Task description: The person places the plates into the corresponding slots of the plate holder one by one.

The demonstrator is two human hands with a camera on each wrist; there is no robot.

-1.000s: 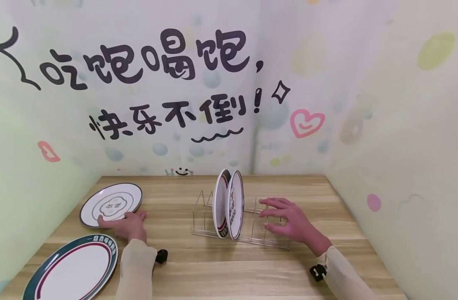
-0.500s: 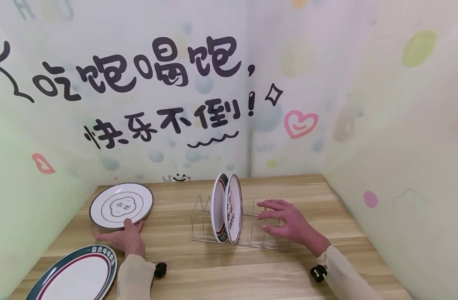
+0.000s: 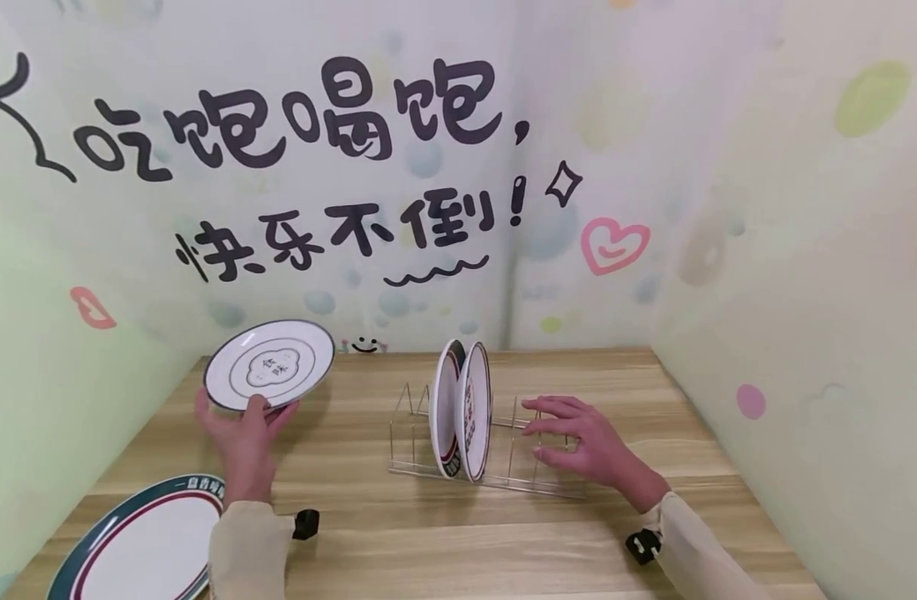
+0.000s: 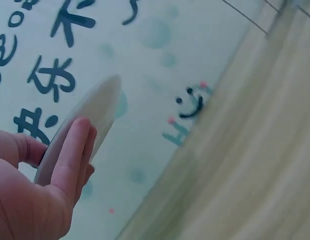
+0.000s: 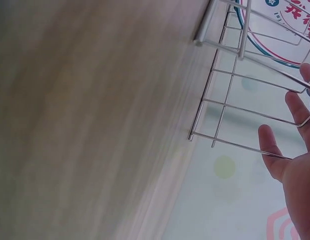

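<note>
My left hand [image 3: 244, 454] grips a white plate [image 3: 271, 367] with a dark rim and a small printed emblem, thumb on its upper face and fingers underneath. In the left wrist view that plate [image 4: 102, 102] appears nearly edge-on, raised off the table. On the table stands a wire dish rack [image 3: 533, 491]. It holds two plates upright side by side: a green-banded plate [image 3: 443, 408] and a plate with red lettering [image 3: 476, 412]. My right hand [image 3: 589, 446] is at the rack's right end, fingers spread and loosely bent among the wires.
A large plate with a green band [image 3: 151, 542] lies flat at the front left, partly behind the left sleeve [image 3: 248, 546]. The wooden table [image 3: 398, 550] meets patterned walls [image 3: 789, 333] at the back and both sides.
The left hand has lifted the dark-rimmed plate off the table, moving it up and a little right. My right hand and the rack stay in place.
</note>
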